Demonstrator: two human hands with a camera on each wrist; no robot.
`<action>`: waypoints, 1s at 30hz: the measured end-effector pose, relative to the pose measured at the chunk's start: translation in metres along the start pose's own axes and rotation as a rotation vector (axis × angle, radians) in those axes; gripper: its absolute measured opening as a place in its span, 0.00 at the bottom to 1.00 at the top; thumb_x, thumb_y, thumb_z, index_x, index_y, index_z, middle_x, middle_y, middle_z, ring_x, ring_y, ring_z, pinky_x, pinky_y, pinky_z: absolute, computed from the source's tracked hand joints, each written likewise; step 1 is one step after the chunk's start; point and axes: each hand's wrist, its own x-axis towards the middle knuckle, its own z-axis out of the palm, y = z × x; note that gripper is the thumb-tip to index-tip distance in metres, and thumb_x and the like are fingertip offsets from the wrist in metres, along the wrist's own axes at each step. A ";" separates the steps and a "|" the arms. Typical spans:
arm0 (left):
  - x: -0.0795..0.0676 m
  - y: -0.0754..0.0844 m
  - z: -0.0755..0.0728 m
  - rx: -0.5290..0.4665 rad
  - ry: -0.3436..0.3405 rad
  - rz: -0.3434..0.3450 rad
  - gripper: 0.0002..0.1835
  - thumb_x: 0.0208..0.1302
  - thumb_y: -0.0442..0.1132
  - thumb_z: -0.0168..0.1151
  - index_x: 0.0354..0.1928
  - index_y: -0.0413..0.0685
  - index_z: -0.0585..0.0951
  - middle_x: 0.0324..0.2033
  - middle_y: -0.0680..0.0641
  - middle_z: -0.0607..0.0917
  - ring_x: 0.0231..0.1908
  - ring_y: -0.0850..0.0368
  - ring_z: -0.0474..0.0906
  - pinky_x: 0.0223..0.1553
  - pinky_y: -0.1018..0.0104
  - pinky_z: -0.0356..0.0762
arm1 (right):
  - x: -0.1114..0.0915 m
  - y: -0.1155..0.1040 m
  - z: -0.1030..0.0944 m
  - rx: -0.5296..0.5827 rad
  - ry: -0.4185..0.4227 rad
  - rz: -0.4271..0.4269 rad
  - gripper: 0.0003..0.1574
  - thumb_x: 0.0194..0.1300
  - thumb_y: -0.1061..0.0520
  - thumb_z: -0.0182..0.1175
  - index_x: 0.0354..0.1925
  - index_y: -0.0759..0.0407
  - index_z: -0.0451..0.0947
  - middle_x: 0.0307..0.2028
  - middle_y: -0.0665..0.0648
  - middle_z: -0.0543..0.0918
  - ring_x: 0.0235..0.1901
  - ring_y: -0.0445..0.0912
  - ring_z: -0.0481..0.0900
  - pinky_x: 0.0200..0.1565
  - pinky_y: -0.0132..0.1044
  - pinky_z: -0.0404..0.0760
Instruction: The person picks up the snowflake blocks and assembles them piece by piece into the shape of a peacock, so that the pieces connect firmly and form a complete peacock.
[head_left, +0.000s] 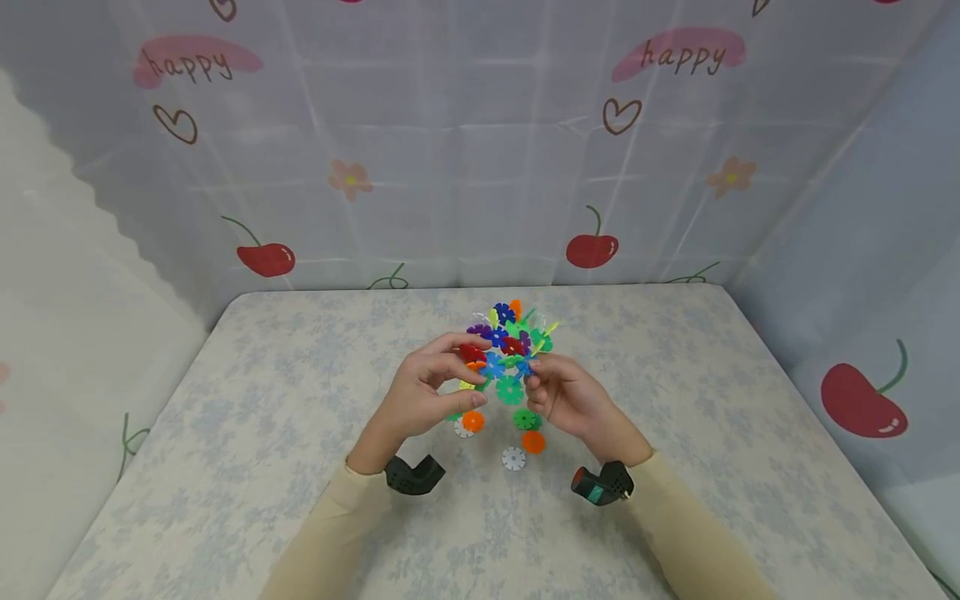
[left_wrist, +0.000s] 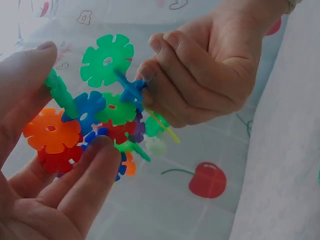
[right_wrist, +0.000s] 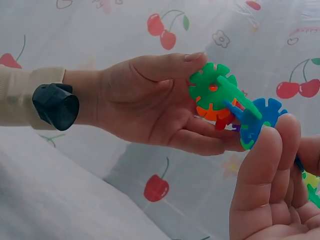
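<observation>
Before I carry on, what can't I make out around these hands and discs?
- Head view: part of the disc cluster, hidden behind the left hand.
- Left wrist view: gripped edge of the blue disc, covered by the right hand.
- Right wrist view: part of that hand, cut off by the right edge.

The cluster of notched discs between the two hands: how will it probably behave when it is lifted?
The cluster of discs is probably light for its size: its pieces look thin, with gaps between them. Each piece seems fairly stiff, since the discs look flat, not bent. The whole may twist or come apart, as pieces appear joined at their notched rims.
</observation>
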 end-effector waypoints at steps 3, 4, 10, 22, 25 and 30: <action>0.000 0.001 0.003 -0.117 0.000 -0.006 0.12 0.63 0.35 0.72 0.35 0.29 0.83 0.57 0.23 0.76 0.51 0.63 0.81 0.44 0.69 0.85 | 0.001 0.001 0.002 0.047 -0.005 0.022 0.32 0.83 0.61 0.37 0.32 0.54 0.86 0.31 0.46 0.91 0.29 0.36 0.86 0.33 0.25 0.76; 0.000 0.001 0.003 -0.141 0.005 -0.006 0.12 0.63 0.35 0.72 0.35 0.28 0.83 0.57 0.23 0.76 0.52 0.64 0.81 0.44 0.70 0.85 | 0.001 0.001 0.003 0.060 -0.005 0.026 0.31 0.83 0.61 0.38 0.32 0.54 0.86 0.31 0.46 0.91 0.29 0.36 0.85 0.33 0.25 0.76; 0.000 -0.001 0.006 -0.234 0.038 0.014 0.20 0.63 0.40 0.73 0.36 0.23 0.81 0.53 0.52 0.83 0.50 0.64 0.83 0.43 0.71 0.86 | 0.000 0.003 0.008 0.109 -0.010 0.023 0.27 0.82 0.60 0.42 0.35 0.56 0.87 0.31 0.47 0.91 0.28 0.36 0.85 0.33 0.24 0.77; 0.001 -0.002 0.006 -0.214 0.078 0.034 0.19 0.63 0.39 0.72 0.38 0.24 0.82 0.53 0.58 0.84 0.43 0.65 0.84 0.42 0.69 0.87 | 0.000 0.007 0.012 0.137 0.032 0.023 0.27 0.83 0.60 0.41 0.33 0.56 0.84 0.31 0.48 0.90 0.28 0.37 0.85 0.35 0.24 0.81; 0.002 -0.003 0.002 -0.208 0.082 0.056 0.08 0.64 0.34 0.71 0.38 0.33 0.85 0.59 0.57 0.81 0.52 0.63 0.82 0.48 0.66 0.86 | 0.001 0.007 0.013 0.074 0.044 -0.014 0.28 0.83 0.61 0.39 0.34 0.55 0.85 0.32 0.48 0.90 0.29 0.36 0.86 0.37 0.25 0.82; 0.001 -0.006 -0.006 -0.168 0.192 0.075 0.07 0.63 0.29 0.69 0.39 0.47 0.88 0.64 0.54 0.79 0.63 0.61 0.78 0.56 0.65 0.83 | 0.002 0.011 0.016 -0.143 0.185 -0.129 0.19 0.81 0.61 0.46 0.35 0.54 0.82 0.32 0.47 0.90 0.30 0.36 0.87 0.41 0.28 0.86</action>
